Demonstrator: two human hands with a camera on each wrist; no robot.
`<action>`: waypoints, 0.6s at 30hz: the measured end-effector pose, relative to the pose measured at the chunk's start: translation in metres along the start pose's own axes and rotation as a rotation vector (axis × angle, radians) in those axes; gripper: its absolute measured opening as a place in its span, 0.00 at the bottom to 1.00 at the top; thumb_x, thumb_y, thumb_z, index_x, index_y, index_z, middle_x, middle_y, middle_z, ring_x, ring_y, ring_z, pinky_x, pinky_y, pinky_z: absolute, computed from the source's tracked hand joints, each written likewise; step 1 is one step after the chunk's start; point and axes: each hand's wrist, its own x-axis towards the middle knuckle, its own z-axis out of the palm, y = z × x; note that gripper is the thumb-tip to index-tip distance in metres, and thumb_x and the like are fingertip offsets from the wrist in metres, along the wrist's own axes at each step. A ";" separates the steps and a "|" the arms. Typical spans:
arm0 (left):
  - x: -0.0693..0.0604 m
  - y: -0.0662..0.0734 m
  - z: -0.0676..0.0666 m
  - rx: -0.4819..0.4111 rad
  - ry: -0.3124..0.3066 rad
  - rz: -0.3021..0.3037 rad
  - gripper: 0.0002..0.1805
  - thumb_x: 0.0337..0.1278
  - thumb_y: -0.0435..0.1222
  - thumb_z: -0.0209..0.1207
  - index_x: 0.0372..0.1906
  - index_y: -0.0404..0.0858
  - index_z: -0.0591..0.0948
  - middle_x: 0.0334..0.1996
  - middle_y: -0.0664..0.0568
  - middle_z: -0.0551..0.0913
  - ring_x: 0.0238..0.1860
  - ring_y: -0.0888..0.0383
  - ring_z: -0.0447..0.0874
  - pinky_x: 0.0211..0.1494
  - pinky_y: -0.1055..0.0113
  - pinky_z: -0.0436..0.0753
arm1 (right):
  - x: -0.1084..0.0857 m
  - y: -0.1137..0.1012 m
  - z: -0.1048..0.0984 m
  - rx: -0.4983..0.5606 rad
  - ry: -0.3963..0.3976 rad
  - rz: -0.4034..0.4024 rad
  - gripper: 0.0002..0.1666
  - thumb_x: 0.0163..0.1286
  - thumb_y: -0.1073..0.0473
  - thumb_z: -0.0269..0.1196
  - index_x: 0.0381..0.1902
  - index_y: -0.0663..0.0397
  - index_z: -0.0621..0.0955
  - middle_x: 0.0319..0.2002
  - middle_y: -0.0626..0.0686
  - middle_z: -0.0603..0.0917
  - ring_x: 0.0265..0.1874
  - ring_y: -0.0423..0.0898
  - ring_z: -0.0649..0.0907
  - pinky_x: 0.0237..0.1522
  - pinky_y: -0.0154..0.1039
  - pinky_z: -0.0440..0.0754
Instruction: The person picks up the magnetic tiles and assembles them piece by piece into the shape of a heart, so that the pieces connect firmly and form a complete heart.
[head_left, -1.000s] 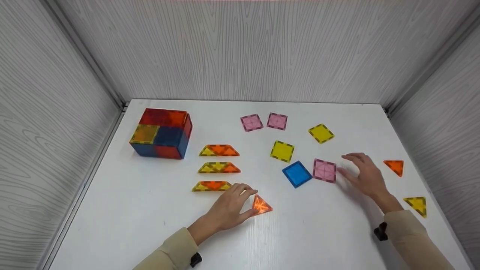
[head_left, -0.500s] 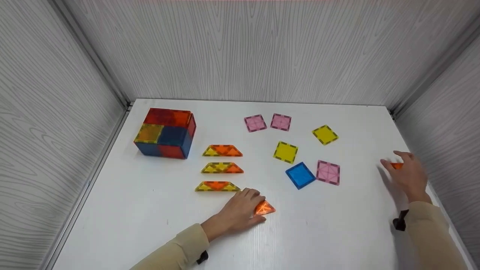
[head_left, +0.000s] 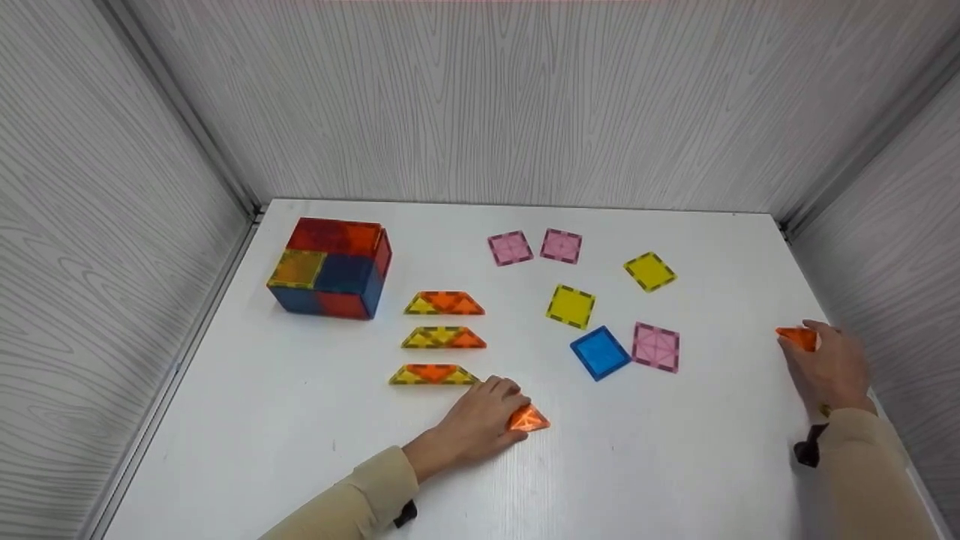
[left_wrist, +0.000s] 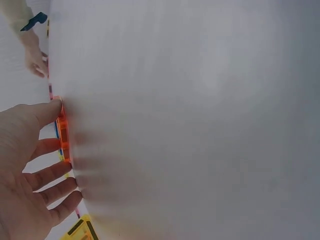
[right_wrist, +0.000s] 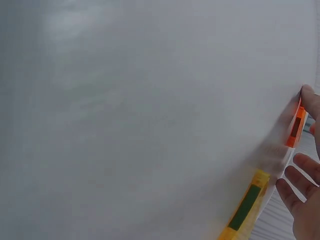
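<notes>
In the head view my left hand point(head_left: 474, 424) rests at the front middle of the table, thumb and fingers on an orange triangular magnetic tile point(head_left: 529, 418). The left wrist view shows the thumb against one end of that tile. Far right, my right hand point(head_left: 832, 369) has thumb and index finger at the edges of another orange triangular magnetic tile point(head_left: 796, 338), which lies partly hidden. A yellow triangular tile point(right_wrist: 245, 207) sits beneath this hand, its bulk covered in the head view. Beyond the left fingertips lies the nearest of three yellow-and-orange trapezoid strips point(head_left: 433, 373).
A box of red, blue and yellow tiles point(head_left: 328, 268) stands at the back left. Flat square tiles lie centre and right: blue point(head_left: 600, 352), pink point(head_left: 656, 347), yellow point(head_left: 571, 306), with several others behind. Wood-grain walls enclose the white table point(head_left: 247, 450) behind and at both sides.
My right hand has moved right, from beside the pink square to the orange triangle at the table's right edge. The left hand has shifted slightly right and closed farther over its orange triangle.
</notes>
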 end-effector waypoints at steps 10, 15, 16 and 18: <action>0.001 0.002 -0.001 -0.005 -0.022 -0.017 0.28 0.73 0.56 0.61 0.69 0.48 0.79 0.66 0.51 0.79 0.66 0.52 0.75 0.74 0.56 0.78 | 0.003 0.005 0.000 -0.001 -0.003 -0.050 0.39 0.79 0.40 0.60 0.66 0.73 0.76 0.59 0.80 0.78 0.50 0.73 0.80 0.43 0.60 0.83; 0.002 0.001 -0.002 0.003 -0.025 -0.026 0.29 0.73 0.57 0.61 0.69 0.48 0.79 0.66 0.51 0.79 0.66 0.53 0.75 0.74 0.56 0.78 | 0.004 -0.011 0.002 0.062 0.023 -0.109 0.37 0.77 0.42 0.65 0.64 0.71 0.79 0.60 0.78 0.80 0.50 0.71 0.79 0.43 0.54 0.81; 0.002 0.001 -0.002 0.004 -0.028 -0.027 0.29 0.73 0.57 0.60 0.70 0.48 0.79 0.66 0.51 0.79 0.66 0.53 0.75 0.74 0.56 0.78 | 0.003 -0.017 0.003 0.080 0.029 -0.126 0.37 0.76 0.42 0.66 0.64 0.71 0.80 0.61 0.78 0.79 0.53 0.72 0.79 0.47 0.59 0.82; 0.002 0.000 -0.002 -0.001 -0.032 -0.031 0.29 0.73 0.57 0.60 0.70 0.48 0.79 0.67 0.51 0.79 0.66 0.53 0.75 0.73 0.56 0.78 | 0.001 -0.032 0.005 0.105 0.032 -0.159 0.34 0.76 0.44 0.66 0.64 0.68 0.80 0.64 0.78 0.77 0.60 0.76 0.76 0.56 0.70 0.78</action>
